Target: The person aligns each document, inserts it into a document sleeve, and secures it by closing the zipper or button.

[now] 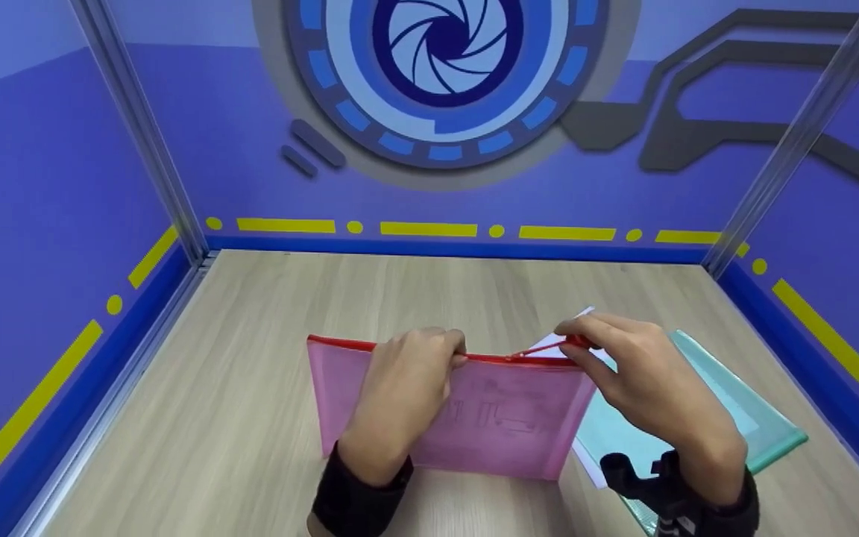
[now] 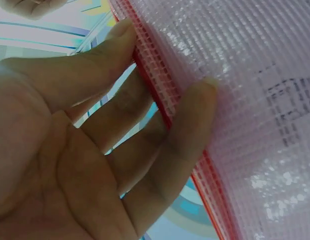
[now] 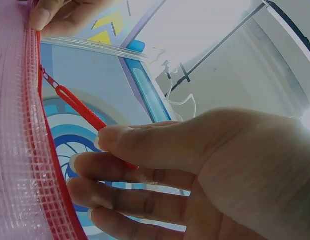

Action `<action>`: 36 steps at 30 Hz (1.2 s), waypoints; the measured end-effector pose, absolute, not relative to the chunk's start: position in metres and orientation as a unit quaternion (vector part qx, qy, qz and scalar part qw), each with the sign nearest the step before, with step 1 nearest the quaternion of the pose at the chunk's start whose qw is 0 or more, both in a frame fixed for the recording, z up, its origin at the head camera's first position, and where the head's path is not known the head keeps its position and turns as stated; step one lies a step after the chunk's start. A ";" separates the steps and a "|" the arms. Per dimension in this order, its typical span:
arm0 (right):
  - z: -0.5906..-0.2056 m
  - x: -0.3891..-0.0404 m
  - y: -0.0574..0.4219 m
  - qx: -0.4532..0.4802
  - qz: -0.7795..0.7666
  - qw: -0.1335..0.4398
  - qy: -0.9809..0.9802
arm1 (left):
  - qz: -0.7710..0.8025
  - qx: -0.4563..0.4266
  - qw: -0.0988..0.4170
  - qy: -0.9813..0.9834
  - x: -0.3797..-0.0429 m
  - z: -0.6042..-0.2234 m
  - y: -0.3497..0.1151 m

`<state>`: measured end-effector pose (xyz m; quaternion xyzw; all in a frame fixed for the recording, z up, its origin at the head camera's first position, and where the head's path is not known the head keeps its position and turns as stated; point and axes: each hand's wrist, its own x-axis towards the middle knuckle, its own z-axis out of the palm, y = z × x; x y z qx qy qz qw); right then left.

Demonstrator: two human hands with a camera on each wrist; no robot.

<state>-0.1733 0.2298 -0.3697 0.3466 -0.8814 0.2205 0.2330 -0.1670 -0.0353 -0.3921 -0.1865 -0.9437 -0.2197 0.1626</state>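
A pink mesh zipper pouch (image 1: 504,418) with a red zipper edge stands upright over the table, its lower edge near the wood. My left hand (image 1: 407,395) grips the zipper edge near its middle; in the left wrist view the thumb and fingers (image 2: 192,115) lie on both sides of the red band. My right hand (image 1: 646,373) pinches the red zipper pull strap (image 3: 82,107) between thumb and forefinger, just beyond the pouch's right part. The strap stretches taut from the slider (image 3: 47,76). Dark printed marks show through the pouch's mesh.
A teal zipper pouch (image 1: 765,425) lies on the table at the right, partly under my right arm. White paper (image 1: 587,464) pokes out beside it. Blue panels (image 1: 474,201) wall the wooden table (image 1: 198,418) at the back and sides, with metal posts (image 1: 150,142) at the corners.
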 end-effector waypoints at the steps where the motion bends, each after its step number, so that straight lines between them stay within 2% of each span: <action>1: -0.370 -0.174 0.229 0.349 0.219 0.236 -0.880 | -0.219 -0.187 0.162 -0.944 -0.166 -0.392 -0.036; 6: -0.371 -0.176 0.229 0.360 0.214 0.254 -0.872 | -0.211 -0.186 0.151 -0.948 -0.162 -0.390 -0.036; 18: -0.371 -0.177 0.238 0.360 0.214 0.257 -0.871 | -0.226 -0.192 0.126 -0.947 -0.166 -0.389 -0.036; 27: -0.370 -0.176 0.238 0.336 0.210 0.264 -0.879 | -0.227 -0.174 0.158 -0.945 -0.163 -0.390 -0.047; 36: -0.369 -0.174 0.243 0.328 0.205 0.266 -0.883 | -0.230 -0.153 0.161 -0.947 -0.162 -0.388 -0.050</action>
